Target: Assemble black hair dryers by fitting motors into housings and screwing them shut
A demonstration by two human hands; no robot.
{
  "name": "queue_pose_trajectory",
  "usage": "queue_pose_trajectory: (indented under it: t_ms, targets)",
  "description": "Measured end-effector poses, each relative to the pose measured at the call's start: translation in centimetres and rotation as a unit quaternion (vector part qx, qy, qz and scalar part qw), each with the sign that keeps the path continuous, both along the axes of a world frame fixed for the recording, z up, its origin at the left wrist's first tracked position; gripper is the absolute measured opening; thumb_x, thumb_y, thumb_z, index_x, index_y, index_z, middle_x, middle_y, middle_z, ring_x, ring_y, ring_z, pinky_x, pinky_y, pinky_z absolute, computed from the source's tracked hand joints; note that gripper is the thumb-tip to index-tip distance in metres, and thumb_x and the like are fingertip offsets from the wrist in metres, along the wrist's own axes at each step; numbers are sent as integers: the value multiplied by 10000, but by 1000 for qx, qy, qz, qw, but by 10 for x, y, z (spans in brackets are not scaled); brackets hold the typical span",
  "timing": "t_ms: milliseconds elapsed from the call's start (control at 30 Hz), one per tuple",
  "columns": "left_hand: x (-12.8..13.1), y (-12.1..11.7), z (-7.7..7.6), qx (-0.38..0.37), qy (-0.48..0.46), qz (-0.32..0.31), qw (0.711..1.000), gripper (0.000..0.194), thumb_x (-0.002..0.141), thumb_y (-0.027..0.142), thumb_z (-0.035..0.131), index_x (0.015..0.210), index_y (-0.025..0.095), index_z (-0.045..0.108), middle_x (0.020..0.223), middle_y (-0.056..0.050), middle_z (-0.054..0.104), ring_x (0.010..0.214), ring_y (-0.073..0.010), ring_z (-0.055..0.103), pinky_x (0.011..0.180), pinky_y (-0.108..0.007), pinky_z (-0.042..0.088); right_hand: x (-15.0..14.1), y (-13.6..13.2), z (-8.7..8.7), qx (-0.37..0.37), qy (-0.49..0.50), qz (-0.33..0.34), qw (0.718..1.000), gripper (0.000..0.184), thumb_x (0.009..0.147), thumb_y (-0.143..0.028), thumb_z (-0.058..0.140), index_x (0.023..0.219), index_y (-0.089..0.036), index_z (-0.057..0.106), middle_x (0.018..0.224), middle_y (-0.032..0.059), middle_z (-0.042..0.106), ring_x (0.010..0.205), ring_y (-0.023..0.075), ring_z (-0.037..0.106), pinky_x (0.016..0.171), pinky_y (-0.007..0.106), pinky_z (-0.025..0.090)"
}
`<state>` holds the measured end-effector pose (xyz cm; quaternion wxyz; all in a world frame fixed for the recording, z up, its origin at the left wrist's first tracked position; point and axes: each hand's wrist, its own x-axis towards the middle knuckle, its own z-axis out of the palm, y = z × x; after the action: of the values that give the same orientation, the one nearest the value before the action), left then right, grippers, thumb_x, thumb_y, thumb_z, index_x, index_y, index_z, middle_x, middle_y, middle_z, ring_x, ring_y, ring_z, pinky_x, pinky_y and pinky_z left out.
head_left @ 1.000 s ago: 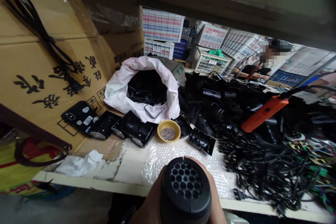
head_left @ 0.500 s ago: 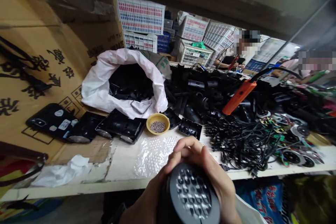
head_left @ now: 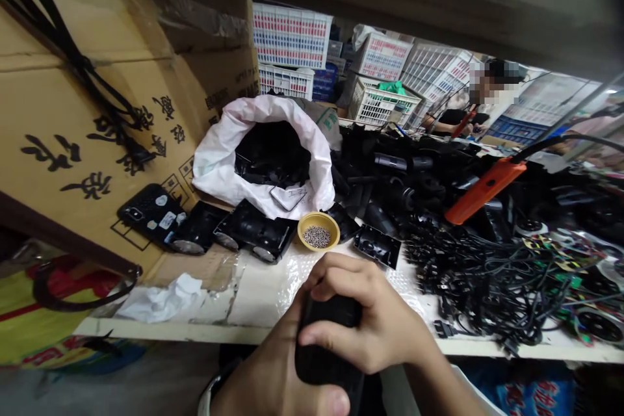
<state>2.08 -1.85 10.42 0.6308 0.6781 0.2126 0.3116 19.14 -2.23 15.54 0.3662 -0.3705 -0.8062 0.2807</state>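
At the bench's near edge, a black rounded housing [head_left: 334, 322] is held between both hands. My left hand [head_left: 280, 364] wraps its left side, the thumb lying across the lower part. From the right, my right hand [head_left: 373, 309] curls over the top, with fingers on the far side and thumb on the near face. The honeycomb end seen earlier is out of sight. Just beyond the hands stands a small yellow bowl [head_left: 312, 220] of tiny metal screws. An open black half-shell [head_left: 377, 246] lies to its right, and more black shells [head_left: 256, 227] lie to its left.
A white sack [head_left: 214, 162] of black parts stands behind. On the right lie a heap of black cables [head_left: 468, 273] and an orange-handled tool [head_left: 487, 190]. A phone [head_left: 151, 213] leans on the cardboard [head_left: 58, 110] at left. Another person [head_left: 453, 118] sits beyond.
The housing has turned so its honeycomb end no longer shows. My right hand has shifted from its side to over its top. The view swung right, then back left.
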Motion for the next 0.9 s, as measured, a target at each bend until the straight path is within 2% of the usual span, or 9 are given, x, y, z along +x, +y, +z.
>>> queue_pose_trajectory:
  t_ms: [133,267,333,400,467,567,700,800,900]
  targets:
    - [-2,6,8,26,23,-13,999,773,629,308,761,1351,187,510,1416,-122,475,1357,-408,323,1165,-548,205,-6,1,-14,13,-2,-17,1000,229,876,-304,646,712,-190,533,789,37,593,715,147,556,637,256,420]
    - [5,4,-13,-140,-53,17,989,657,698,306,779,1306,224,545,1303,-70,580,1205,-286,510,1054,-415,394,-8,20,-23,9,-79,-54,995,399,965,-391,507,635,-173,558,638,16,564,602,122,532,590,241,393]
    - [10,3,-32,-255,-107,35,960,580,686,270,786,1232,221,596,1106,-38,663,985,-219,607,845,-323,497,-5,43,-28,-34,-152,-111,981,518,1031,-405,346,657,-163,611,637,25,606,604,118,568,614,230,421]
    - [13,4,-51,-369,-186,35,910,468,676,247,776,1125,176,664,931,-33,697,785,-177,625,674,-270,495,0,73,-35,-81,-224,-182,954,578,1061,-352,224,759,-141,669,749,61,680,710,136,632,690,233,459]
    - [15,8,-66,-438,-260,29,860,378,670,280,775,1010,125,721,852,-59,719,724,-179,637,659,-276,500,7,102,-46,-101,-283,-226,927,474,1045,-337,333,821,-110,684,840,105,702,816,185,655,762,285,478]
    - [15,13,-82,-465,-318,35,825,380,662,395,778,941,139,763,865,-69,751,769,-201,668,740,-304,525,13,134,-65,-125,-369,-230,892,252,955,-355,579,926,-125,677,968,80,695,927,209,653,868,381,504]
    - [13,17,-90,-466,-361,45,806,451,657,459,763,1005,173,766,981,-81,761,853,-230,691,803,-330,537,8,143,-81,-132,-434,-217,864,257,935,-370,620,1052,-142,649,1112,70,659,1046,218,626,962,461,485]
    - [11,15,-90,-469,-389,36,792,468,679,418,728,1050,134,749,1078,-144,737,889,-277,695,798,-373,547,4,139,-85,-128,-437,-219,863,252,939,-355,617,1069,-142,646,1146,77,648,1085,230,610,980,474,473]
    - [9,11,-92,-474,-392,70,786,413,687,367,719,1028,134,746,1127,-151,720,901,-303,692,796,-420,553,7,134,-89,-122,-401,-218,881,233,936,-347,621,1042,-141,649,1118,70,653,1074,226,611,973,472,475]
